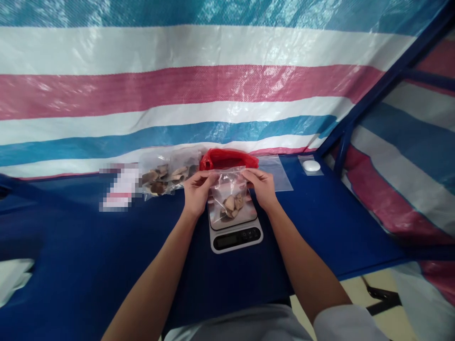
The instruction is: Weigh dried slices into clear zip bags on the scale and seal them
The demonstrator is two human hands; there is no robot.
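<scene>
A clear zip bag [227, 182] with several brownish dried pieces [232, 204] in its lower part is over the plate of a white kitchen scale [237, 240]. My left hand [197, 189] pinches the bag's top left corner. At the top right corner, my right hand [262, 187] pinches the same bag, thumb and fingers together. The bag's lower part seems to rest on the scale plate. No figures can be read on the scale's dark display. Right behind the bag lies a red plastic bag [227, 157], its lower part hidden.
Filled clear bags of dried pieces [159, 180] lie left of the red bag. A flat clear bag [279, 175] and a small bag with a white item [312, 166] lie to the right. A striped sheet [177, 87] hangs behind the blue table [149, 251]; a blue frame post [373, 85] slants at right.
</scene>
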